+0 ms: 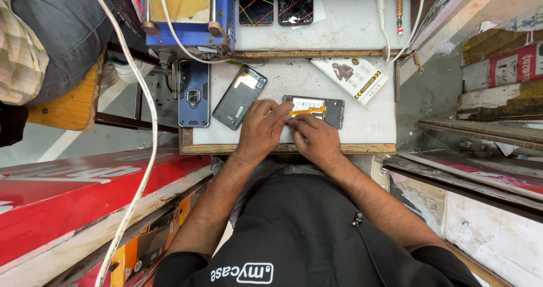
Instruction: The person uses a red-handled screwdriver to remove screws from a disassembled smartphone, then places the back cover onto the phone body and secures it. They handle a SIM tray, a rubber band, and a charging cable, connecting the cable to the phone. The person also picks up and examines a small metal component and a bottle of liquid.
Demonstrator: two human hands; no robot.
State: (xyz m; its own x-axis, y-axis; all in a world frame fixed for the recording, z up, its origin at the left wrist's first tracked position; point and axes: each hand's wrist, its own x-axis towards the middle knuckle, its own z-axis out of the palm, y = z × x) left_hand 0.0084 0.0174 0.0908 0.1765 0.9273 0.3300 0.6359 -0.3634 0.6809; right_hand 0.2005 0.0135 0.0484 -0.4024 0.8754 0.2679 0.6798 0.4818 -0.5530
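Opened phone (322, 110) near the workbench (373, 130) front edge, both hands (261, 130) (317, 140) on it, back cover (239, 97) left, cased phone (194, 93) at left edge, booklet (352, 76) behind.

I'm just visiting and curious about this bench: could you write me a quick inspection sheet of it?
Surface: small grey worktop with wooden edge.
Job's things: opened phone, orange flex strip showing.
Clutter: dark phone, blue ring case, printed packet, two cracked phones, blue machine.
Fingers: left hand and right hand both rest on the opened phone.
Cables: white cable hangs left.
Surroundings: red boards, stacked boxes.
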